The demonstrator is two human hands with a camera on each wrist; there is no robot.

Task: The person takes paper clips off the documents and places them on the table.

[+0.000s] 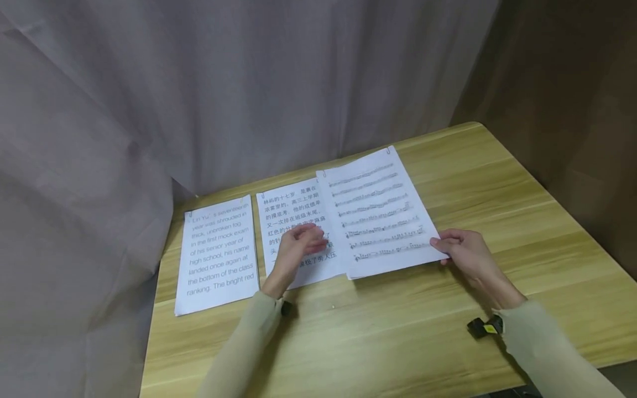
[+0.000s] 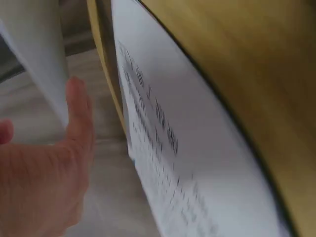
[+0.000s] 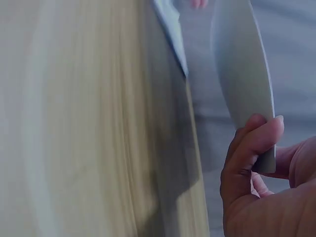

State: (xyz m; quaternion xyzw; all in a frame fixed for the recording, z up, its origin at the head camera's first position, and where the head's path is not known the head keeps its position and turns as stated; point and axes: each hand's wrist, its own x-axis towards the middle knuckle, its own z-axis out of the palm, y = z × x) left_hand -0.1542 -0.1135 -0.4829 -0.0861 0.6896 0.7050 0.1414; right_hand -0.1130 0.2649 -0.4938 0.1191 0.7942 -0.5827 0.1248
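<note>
My right hand [image 1: 468, 254] pinches the lower right corner of a paper-clipped stack of sheet music [image 1: 380, 221]. Seen from the right wrist, the stack [image 3: 244, 64] is held up off the table between thumb and fingers. Its left edge overlaps a clipped stack of Chinese text [image 1: 288, 213] in the head view. Over that Chinese text hovers my left hand [image 1: 297, 246], fingers loosely bent and holding nothing. From the left wrist, the left hand [image 2: 49, 173] is apart from the printed sheet [image 2: 173, 123] beside it.
A clipped stack of English text [image 1: 216, 260] lies at the table's left side. The wooden table [image 1: 398, 331] has a rounded far right corner. Behind it hangs a grey curtain [image 1: 278, 83], with a brown surface [image 1: 562, 110] at the right.
</note>
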